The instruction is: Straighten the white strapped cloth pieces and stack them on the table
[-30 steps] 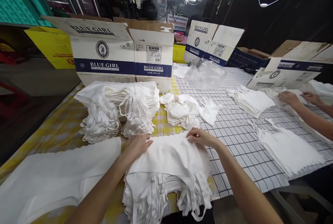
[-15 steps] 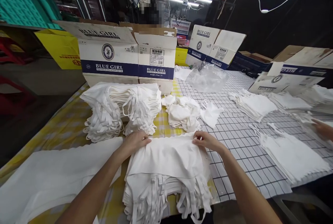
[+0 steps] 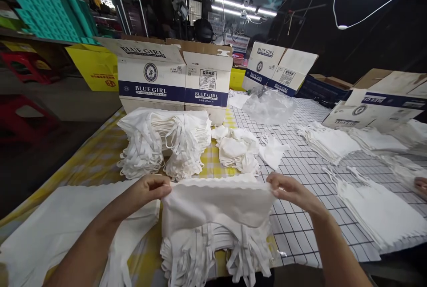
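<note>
My left hand (image 3: pixel 151 188) is closed on the left corner of a white camisole (image 3: pixel 218 202). My right hand (image 3: pixel 289 189) pinches its opposite corner, so the wavy hem stretches straight between them. The camisole hangs over a pile of similar white camisoles (image 3: pixel 187 251), whose straps dangle toward me at the table's front edge. Left of that pile, loose white garments (image 3: pixel 70 216) lie spread out under my left forearm. Just beyond my hands stand a tall folded stack of white strappy garments (image 3: pixel 163 140) and a crumpled white heap (image 3: pixel 236 147).
Blue-and-white cartons (image 3: pixel 151 76) stand behind the stacks, with a clear plastic bag (image 3: pixel 268 105) to their right. Flat white stacks (image 3: pixel 380 207) cover the right side of the checked tablecloth (image 3: pixel 300 225). Another person's hand (image 3: pixel 420 185) shows at the right edge.
Both hands have moved apart, drawing the camisole's hem taut and lifting it off the pile. The view has shifted slightly. The other person's hand has moved lower at the right edge.
</note>
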`<move>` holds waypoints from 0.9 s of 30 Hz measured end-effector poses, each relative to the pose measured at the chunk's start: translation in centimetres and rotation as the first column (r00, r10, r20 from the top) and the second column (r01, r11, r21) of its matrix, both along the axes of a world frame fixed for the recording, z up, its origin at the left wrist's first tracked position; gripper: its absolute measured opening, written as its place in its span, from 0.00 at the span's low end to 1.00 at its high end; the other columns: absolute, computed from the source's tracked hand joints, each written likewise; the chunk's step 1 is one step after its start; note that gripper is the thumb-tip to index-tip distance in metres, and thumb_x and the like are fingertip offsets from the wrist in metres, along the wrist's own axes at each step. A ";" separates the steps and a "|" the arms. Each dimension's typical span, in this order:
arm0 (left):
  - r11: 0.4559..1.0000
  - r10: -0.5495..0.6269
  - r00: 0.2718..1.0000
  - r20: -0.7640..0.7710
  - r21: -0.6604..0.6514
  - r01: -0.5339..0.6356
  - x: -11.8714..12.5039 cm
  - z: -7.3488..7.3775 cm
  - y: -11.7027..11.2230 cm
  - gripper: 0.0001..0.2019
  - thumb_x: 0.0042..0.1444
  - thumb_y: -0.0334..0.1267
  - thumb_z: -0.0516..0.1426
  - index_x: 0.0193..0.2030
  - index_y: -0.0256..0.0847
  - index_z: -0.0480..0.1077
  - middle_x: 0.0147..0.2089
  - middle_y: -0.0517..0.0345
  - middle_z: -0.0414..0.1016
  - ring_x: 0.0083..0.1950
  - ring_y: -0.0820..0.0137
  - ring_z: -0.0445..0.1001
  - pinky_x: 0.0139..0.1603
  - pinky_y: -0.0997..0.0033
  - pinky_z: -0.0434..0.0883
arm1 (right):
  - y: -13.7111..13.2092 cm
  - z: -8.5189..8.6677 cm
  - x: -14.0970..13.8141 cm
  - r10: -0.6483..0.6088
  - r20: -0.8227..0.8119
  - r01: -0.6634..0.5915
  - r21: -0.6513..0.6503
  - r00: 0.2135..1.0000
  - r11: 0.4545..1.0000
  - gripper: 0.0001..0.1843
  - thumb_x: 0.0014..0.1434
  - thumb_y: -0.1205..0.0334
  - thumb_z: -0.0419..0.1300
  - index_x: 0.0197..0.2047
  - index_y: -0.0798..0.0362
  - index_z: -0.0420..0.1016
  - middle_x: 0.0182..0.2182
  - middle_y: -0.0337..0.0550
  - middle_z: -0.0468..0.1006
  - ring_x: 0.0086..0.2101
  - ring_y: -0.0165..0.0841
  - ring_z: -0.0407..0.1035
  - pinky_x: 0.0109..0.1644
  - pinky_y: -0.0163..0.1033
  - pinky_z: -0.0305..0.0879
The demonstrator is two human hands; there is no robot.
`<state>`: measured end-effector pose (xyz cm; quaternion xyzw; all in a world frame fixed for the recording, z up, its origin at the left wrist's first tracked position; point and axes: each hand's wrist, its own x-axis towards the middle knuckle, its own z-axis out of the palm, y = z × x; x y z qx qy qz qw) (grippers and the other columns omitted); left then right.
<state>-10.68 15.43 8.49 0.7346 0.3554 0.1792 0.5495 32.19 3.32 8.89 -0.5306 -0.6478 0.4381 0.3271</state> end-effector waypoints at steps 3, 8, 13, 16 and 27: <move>0.999 -0.040 0.998 0.049 0.005 0.040 -1.3 2.2 -2.5 0.16 0.53 0.46 0.55 0.21 0.39 0.59 0.23 0.63 0.56 0.27 0.74 0.56 0.28 0.75 0.57 | -2.7 2.1 0.6 0.089 -0.140 -0.091 -0.005 0.986 0.996 0.14 0.56 0.53 0.60 0.26 0.52 0.65 0.47 0.47 0.69 0.41 0.37 0.66 0.39 0.40 0.65; 0.986 -0.134 0.935 0.329 -0.047 0.158 -1.9 5.0 -6.1 0.13 0.50 0.47 0.57 0.22 0.40 0.66 0.23 0.59 0.65 0.24 0.73 0.62 0.27 0.73 0.59 | -6.2 4.0 1.4 0.312 -0.357 -0.226 0.262 0.881 0.938 0.19 0.53 0.49 0.63 0.22 0.51 0.62 0.28 0.42 0.69 0.29 0.32 0.65 0.29 0.36 0.62; 0.995 0.044 0.958 0.282 -0.101 -0.016 -0.4 3.3 -4.5 0.10 0.50 0.43 0.58 0.24 0.39 0.68 0.24 0.62 0.64 0.27 0.74 0.63 0.29 0.75 0.62 | -4.4 3.4 0.9 0.221 -0.397 -0.104 0.294 0.891 0.950 0.17 0.54 0.51 0.62 0.23 0.50 0.61 0.24 0.39 0.60 0.27 0.32 0.61 0.29 0.38 0.59; 0.990 0.076 0.991 0.110 -0.129 -0.061 1.0 -0.5 -1.8 0.11 0.52 0.45 0.57 0.27 0.38 0.69 0.26 0.61 0.67 0.29 0.73 0.66 0.32 0.75 0.64 | -1.2 0.2 -0.1 0.097 -0.380 -0.035 0.168 0.920 0.985 0.17 0.55 0.51 0.61 0.22 0.51 0.63 0.33 0.44 0.65 0.32 0.34 0.61 0.34 0.41 0.60; 0.972 0.087 0.995 -0.055 -0.214 -0.097 2.3 -6.4 1.6 0.11 0.49 0.44 0.56 0.28 0.36 0.69 0.21 0.61 0.68 0.24 0.72 0.68 0.27 0.74 0.64 | 3.9 -9.0 -1.1 -0.141 -0.414 0.128 -0.059 0.899 0.990 0.20 0.52 0.46 0.61 0.24 0.51 0.58 0.27 0.41 0.66 0.30 0.32 0.59 0.35 0.37 0.57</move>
